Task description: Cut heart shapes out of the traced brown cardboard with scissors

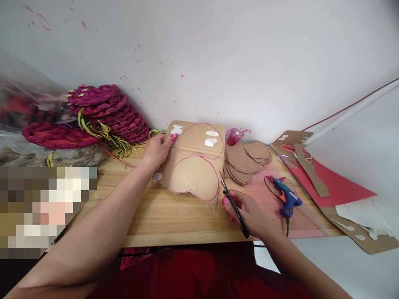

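Observation:
My left hand (158, 151) grips the left edge of a piece of cardboard (193, 174), thumb on top. Two pink rounded outlines are drawn on the cardboard, one above the other, and scraps of white paper cling to it. Its lower edge has a notch near the middle. In my right hand (246, 211) is a pair of scissors (233, 205) with black handles, the blades pointing up beside the cardboard's right edge. Whether the blades touch the cardboard I cannot tell. Several cut cardboard rounds (245, 160) lie stacked to the right of it.
A blue glue gun (288, 199) lies at the right, near red paper (339, 182) and cardboard offcuts (311, 170). Behind the rounds stands a cup of pink liquid (234, 136). Purple braided discs (109, 108) are piled at the left against the wall.

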The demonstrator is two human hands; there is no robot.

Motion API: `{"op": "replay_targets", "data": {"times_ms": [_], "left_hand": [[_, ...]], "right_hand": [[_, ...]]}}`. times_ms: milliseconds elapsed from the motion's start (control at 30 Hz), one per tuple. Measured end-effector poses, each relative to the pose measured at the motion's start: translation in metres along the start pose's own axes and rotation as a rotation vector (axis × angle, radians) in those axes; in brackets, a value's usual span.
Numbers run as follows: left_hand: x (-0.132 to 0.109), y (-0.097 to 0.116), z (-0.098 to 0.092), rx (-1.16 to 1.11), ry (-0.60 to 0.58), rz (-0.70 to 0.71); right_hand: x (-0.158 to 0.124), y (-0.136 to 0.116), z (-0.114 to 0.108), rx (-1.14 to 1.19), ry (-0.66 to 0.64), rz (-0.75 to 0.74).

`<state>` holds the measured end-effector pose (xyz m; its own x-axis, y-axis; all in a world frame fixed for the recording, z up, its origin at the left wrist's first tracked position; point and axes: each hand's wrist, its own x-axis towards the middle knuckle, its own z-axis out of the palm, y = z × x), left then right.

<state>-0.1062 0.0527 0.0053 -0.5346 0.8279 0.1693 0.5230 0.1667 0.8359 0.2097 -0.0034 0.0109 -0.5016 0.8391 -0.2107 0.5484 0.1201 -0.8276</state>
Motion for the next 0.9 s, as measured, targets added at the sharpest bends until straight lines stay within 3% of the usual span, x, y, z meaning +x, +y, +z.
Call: {"op": "replay_targets", "data": {"times_ms": [600,900], "left_hand": [[-0.0027,0.0026,0.0027,0.05,0.003,-0.003],[-0.0051,0.0093,-0.0041,0.113,-0.01,0.021]], "right_hand": [[0.0015,0.0028,0.0015,0.034,0.051,-0.04],[0.0017,0.0013,-0.0064,-0.111,0.072,0.018]]}}
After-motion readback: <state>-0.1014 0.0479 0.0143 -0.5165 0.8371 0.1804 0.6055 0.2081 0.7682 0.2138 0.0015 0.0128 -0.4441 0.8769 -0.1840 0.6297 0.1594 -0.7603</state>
